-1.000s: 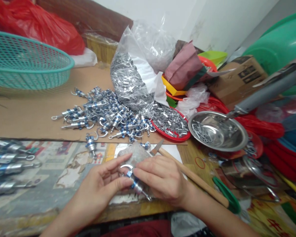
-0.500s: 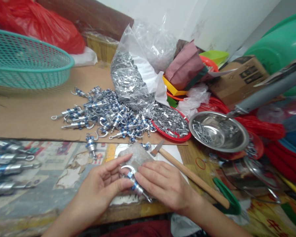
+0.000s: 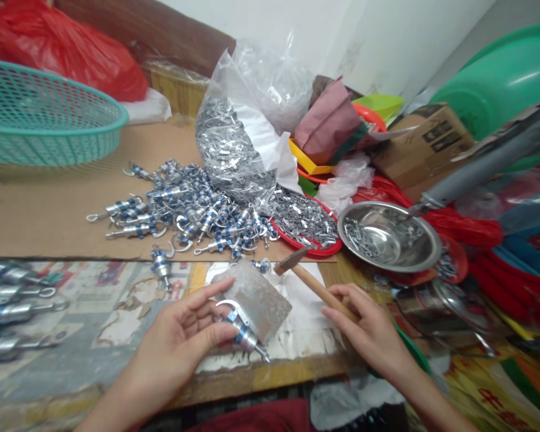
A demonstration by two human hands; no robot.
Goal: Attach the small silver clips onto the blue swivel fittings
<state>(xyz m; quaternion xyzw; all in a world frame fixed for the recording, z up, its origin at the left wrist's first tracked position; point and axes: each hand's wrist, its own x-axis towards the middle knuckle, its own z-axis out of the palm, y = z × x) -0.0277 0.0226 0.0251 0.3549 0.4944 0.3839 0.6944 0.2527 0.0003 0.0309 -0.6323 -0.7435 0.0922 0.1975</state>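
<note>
A silver and blue metal fitting (image 3: 245,335) with a curved hook is pinched in my left hand (image 3: 193,330), over the near edge of a flat grey metal plate (image 3: 263,300). My right hand (image 3: 364,318) grips the wooden handle of a small hammer (image 3: 315,283), whose head is raised just beyond the plate's right side. Similar fittings (image 3: 198,204) lie piled on the cardboard behind the plate. One more fitting (image 3: 161,267) rests apart, left of the plate.
Several larger rows of fittings (image 3: 9,306) lie at the left edge. Behind stand a turquoise basket (image 3: 49,135) and a clear bag of metal clips (image 3: 229,150). A red plate of clips (image 3: 306,222) and a steel bowl (image 3: 389,240) sit at the right.
My right hand has left the fitting, moved right and taken hold of the hammer handle; the hammer head is lifted slightly. My left hand still holds the fitting. More of the metal plate shows.
</note>
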